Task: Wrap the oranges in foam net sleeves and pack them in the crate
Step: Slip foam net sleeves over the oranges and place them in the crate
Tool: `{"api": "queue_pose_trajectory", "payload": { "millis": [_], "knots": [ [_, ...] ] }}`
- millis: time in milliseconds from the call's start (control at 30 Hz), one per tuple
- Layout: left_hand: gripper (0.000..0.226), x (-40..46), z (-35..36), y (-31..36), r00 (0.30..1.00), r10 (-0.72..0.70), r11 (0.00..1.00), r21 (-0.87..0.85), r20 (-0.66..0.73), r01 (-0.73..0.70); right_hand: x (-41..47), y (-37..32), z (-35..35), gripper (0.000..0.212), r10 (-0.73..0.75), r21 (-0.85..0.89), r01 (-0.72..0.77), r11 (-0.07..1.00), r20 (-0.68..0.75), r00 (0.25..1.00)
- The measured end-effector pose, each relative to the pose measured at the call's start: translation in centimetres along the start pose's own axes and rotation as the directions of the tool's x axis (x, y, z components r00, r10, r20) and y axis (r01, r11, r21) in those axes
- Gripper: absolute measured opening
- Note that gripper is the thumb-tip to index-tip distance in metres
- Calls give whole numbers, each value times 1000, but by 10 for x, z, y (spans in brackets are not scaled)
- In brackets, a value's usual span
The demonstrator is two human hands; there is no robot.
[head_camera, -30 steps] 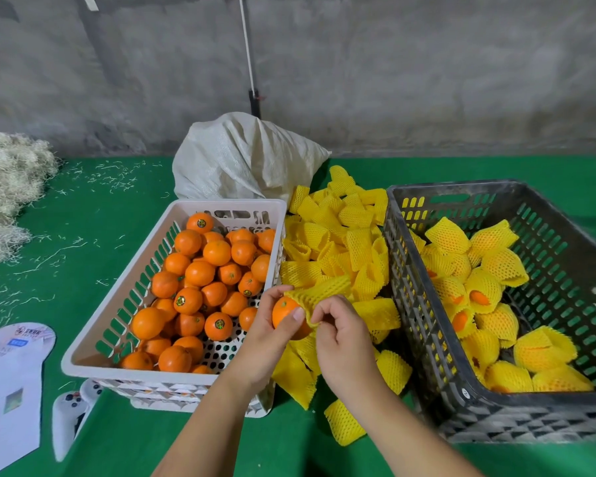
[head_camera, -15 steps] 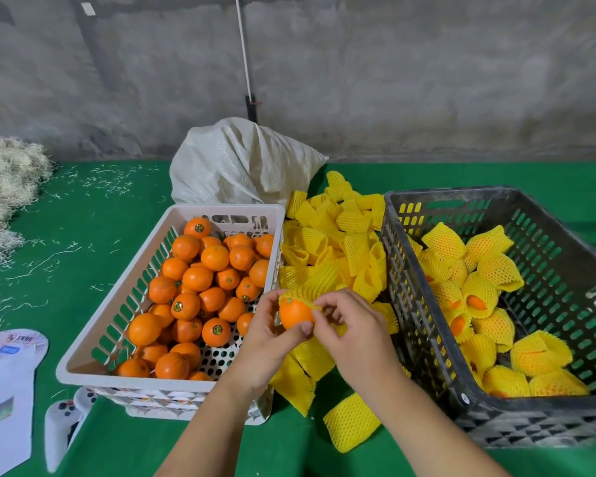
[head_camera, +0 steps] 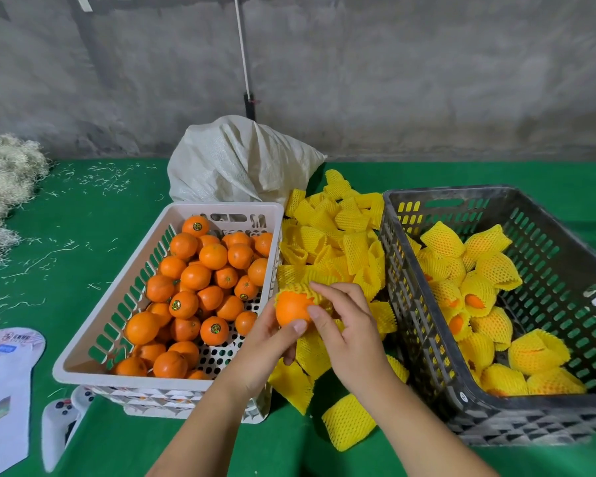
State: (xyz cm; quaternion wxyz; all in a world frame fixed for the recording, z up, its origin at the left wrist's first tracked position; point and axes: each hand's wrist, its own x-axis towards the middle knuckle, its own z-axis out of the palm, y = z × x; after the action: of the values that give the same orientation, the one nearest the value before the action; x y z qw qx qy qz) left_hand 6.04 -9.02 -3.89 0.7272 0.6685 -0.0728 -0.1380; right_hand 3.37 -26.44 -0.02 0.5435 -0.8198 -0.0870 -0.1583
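A white woven sack [head_camera: 241, 163] sits upper centre, pale straw [head_camera: 4, 187] far left, white game controller [head_camera: 61, 425] and printed paper [head_camera: 4, 383] lower left.

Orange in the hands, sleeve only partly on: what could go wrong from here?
1. The foam net sleeve covers only the far side of the held orange; if released now it may slip off before reaching the dark crate.
2. The left hand grips the orange by its fingertips while the right hand pulls the net, so the fruit could pop free, likely falling onto the loose sleeves below.
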Motion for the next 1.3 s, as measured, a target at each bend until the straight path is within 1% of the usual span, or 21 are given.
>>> {"api": "queue_pose_trajectory", "payload": {
  "millis": [100, 233, 333, 400, 467, 500, 567, 633, 667, 700, 767, 800, 867, 933, 1000, 1067, 1133, 1200, 1233, 1300],
  "knots": [
    [66, 1, 4, -1, 999, 15, 996, 83, -29, -12, 9, 5, -4, 24, -10, -45, 7, 999, -64, 998],
    [79, 2, 9, -2, 996, 57, 995, 82, -69, -51, 11, 13, -7, 15, -41, -114, 30, 993, -95, 995],
    [80, 3, 11, -3, 994, 77, 991, 119, -72, -68, 7, 14, -5, 21, -84, -148, 65, 987, -127, 988],
    [79, 3, 11, -4, 993, 77, 991, 117, -84, -67, 4, 17, -4, 23, -132, -190, 113, 975, -92, 987],
    [80, 2, 11, -3, 990, 73, 993, 103, -118, -61, 3, 22, -6, 25, -142, -218, 129, 967, -46, 989],
    [82, 1, 11, -2, 989, 72, 993, 107, -129, -58, 3, 25, -9, 23, -134, -248, 120, 961, -39, 990],
    [82, 1, 12, 0, 989, 82, 985, 163, -121, -62, 3, 31, -12, 22, -112, -365, 86, 927, -51, 992],
    [77, -1, 13, 1, 989, 108, 971, 226, -104, -82, 3, 35, -12, 32, -65, -480, 30, 877, -55, 996],
    [77, -1, 14, 1, 987, 122, 967, 238, -104, -94, 4, 36, -12, 36, -31, -501, 1, 866, -51, 998],
    [78, -1, 14, 1, 985, 132, 966, 239, -113, -102, 4, 37, -12, 36, 9, -485, -32, 874, -51, 999],
    [81, 0, 16, 0, 979, 142, 966, 238, -145, -105, 4, 38, -13, 31, 78, -376, -100, 921, -72, 994],
    [81, 0, 17, 0, 975, 155, 965, 238, -160, -114, 3, 37, -13, 28, 80, -329, -104, 939, -84, 993],
    [79, 2, 19, -1, 964, 179, 967, 214, -199, -136, -2, 30, -11, 20, -2, -294, -23, 955, -83, 997],
    [72, 4, 20, -2, 951, 175, 979, 151, -255, -140, -10, 20, -4, 13, -141, -298, 121, 947, -46, 989],
    [66, 5, 21, -3, 944, 166, 984, 103, -286, -142, -17, 14, 4, 14, -229, -307, 210, 928, -24, 973],
    [68, 4, 20, -2, 956, 131, 991, 50, -264, -122, -15, 13, 7, 18, -224, -300, 202, 932, -43, 974],
    [72, 2, 16, 0, 981, 104, 995, 17, -162, -103, -8, 15, 4, 24, -157, -232, 139, 963, -60, 986],
    [75, -2, 14, 2, 992, 107, 994, 35, -62, -105, -3, 17, 0, 33, -121, -178, 110, 978, -50, 991],
    [75, -3, 13, 2, 992, 117, 992, 48, -48, -115, -1, 17, -3, 37, -126, -187, 116, 976, -47, 991],
    [70, -3, 14, 3, 986, 143, 988, 67, -81, -138, 3, 16, -7, 37, -156, -226, 140, 964, -56, 986]
  ]
}}
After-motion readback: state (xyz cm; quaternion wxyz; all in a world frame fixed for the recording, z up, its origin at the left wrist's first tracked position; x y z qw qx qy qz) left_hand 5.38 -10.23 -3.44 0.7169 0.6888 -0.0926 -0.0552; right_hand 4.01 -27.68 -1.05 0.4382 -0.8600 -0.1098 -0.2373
